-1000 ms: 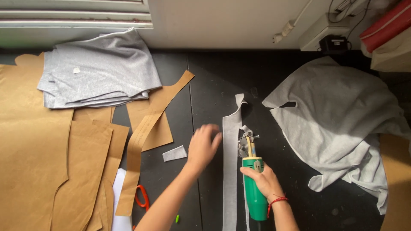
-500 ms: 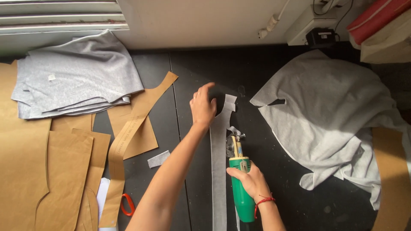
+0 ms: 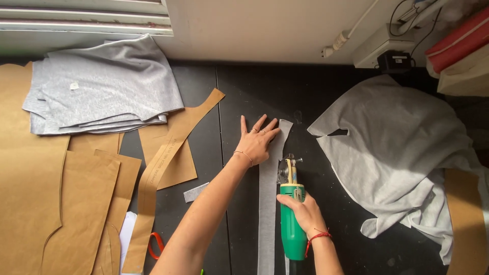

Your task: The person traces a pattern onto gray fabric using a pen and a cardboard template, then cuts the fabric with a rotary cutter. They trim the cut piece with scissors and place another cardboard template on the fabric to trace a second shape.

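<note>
Left hand lies flat, fingers spread, on the grey fabric strip at frame centre, right hand clamps the green rotary cutter (blade indistinct) beside crumpled grey cloth.

Black worktable, pale wall behind, window sill top-left, sunlit.

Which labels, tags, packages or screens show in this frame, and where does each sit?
Small white square tag: on the folded grey fabric stack, top left.
Line of dark print: along the long brown paper pattern strip, left of the left hand.
Small pale label: on the green handheld cutter in the right hand.
No screens or packages.
</note>
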